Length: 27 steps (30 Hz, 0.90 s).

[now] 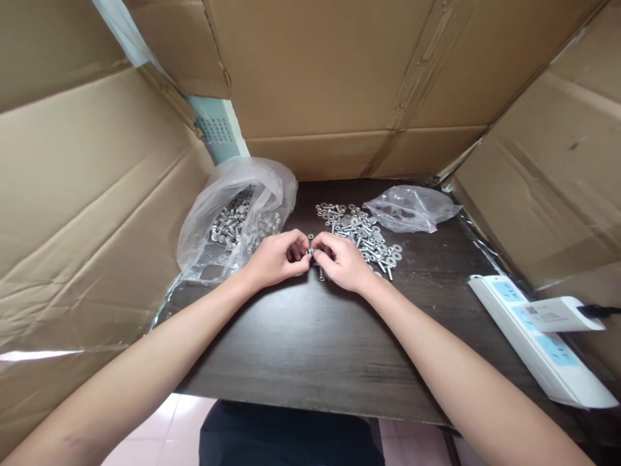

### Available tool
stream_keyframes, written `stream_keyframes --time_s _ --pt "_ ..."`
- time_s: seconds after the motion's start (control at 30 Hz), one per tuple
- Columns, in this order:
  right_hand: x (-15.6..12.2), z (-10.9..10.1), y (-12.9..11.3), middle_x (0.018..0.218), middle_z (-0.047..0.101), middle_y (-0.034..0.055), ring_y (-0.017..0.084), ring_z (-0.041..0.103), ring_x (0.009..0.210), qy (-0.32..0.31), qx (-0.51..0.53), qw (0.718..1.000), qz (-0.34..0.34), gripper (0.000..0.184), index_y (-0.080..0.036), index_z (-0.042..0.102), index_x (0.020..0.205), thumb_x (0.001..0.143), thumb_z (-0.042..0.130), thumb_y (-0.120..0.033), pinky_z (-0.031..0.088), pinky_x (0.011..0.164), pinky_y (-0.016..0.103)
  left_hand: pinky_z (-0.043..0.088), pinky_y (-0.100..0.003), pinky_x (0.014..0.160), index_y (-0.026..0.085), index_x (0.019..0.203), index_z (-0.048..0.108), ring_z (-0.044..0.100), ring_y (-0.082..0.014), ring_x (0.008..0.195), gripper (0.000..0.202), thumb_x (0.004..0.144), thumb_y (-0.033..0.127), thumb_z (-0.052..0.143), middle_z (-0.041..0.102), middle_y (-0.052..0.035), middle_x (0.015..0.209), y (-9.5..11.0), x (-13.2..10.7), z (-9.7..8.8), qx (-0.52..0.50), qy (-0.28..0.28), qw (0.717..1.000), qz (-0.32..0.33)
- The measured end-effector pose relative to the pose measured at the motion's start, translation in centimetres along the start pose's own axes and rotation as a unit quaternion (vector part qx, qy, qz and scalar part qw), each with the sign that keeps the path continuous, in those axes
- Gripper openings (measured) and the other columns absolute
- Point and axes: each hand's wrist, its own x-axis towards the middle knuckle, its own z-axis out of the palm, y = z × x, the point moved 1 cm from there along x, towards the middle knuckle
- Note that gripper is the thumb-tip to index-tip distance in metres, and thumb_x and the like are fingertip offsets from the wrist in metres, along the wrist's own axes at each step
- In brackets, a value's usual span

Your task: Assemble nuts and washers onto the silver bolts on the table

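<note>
My left hand (280, 259) and my right hand (341, 260) meet over the middle of the table, fingertips pinched. Between them is a small silver fastener (311, 251), mostly covered by the fingers; whether it is a bolt, a nut or both joined I cannot tell. A loose bolt (321, 274) stands out just below the right fingertips, and a nut (311, 236) lies just beyond them. Behind my right hand spreads a loose pile of bolts, nuts and flat washers (361, 230). Left of my left hand, a clear plastic bag (279, 178) lies open, with many metal fasteners (231, 226) inside.
A flattened clear plastic bag (417, 207) lies at the back right of the dark table (301, 343). Along the right edge runs a white power strip (538, 336) with a plugged-in adapter (557, 314). Cardboard walls (330, 71) enclose the back and both sides.
</note>
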Motion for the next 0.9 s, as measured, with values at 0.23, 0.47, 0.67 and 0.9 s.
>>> stream_keyframes --time_s 0.23,0.47,0.67,0.9 --pt "-0.06 0.06 0.02 0.085 0.064 0.0031 0.018 0.055 0.073 -0.001 -0.028 1.000 -0.007 0.010 -0.021 0.057 0.089 0.093 0.049 -0.026 0.039 0.071 0.032 0.049 -0.021 0.062 0.019 0.093 0.061 0.064 -0.0109 0.067 0.012 0.081 0.021 0.066 0.068 0.0019 0.081 0.17 -0.03 0.01 0.011 -0.002 1.000 0.000" --pt "0.10 0.07 -0.10 0.086 0.065 0.0049 0.021 0.058 0.080 -0.016 -0.048 0.999 -0.012 0.015 -0.022 0.054 0.086 0.097 0.046 -0.026 0.041 0.074 0.033 0.050 -0.021 0.062 0.019 0.092 0.062 0.063 -0.0107 0.065 0.012 0.081 0.019 0.066 0.068 0.0018 0.080 0.33 0.01 0.04 0.009 0.006 1.000 0.014" --pt "0.14 -0.01 -0.13 0.084 0.065 0.0046 0.021 0.059 0.080 -0.024 -0.051 0.998 -0.017 0.018 -0.022 0.055 0.084 0.098 0.046 -0.026 0.041 0.076 0.033 0.051 -0.021 0.062 0.019 0.090 0.062 0.063 -0.0108 0.065 0.013 0.078 0.017 0.066 0.068 0.0022 0.078 0.37 0.00 0.04 0.013 0.009 1.000 0.015" --pt "0.14 0.08 -0.07 0.083 0.064 0.0043 0.021 0.057 0.080 -0.028 -0.054 0.998 -0.027 0.020 -0.021 0.057 0.084 0.099 0.046 -0.028 0.040 0.076 0.034 0.050 -0.020 0.062 0.019 0.087 0.062 0.061 -0.0100 0.063 0.012 0.077 0.017 0.067 0.067 0.0030 0.075 0.35 -0.01 0.08 0.010 0.013 1.000 0.024"
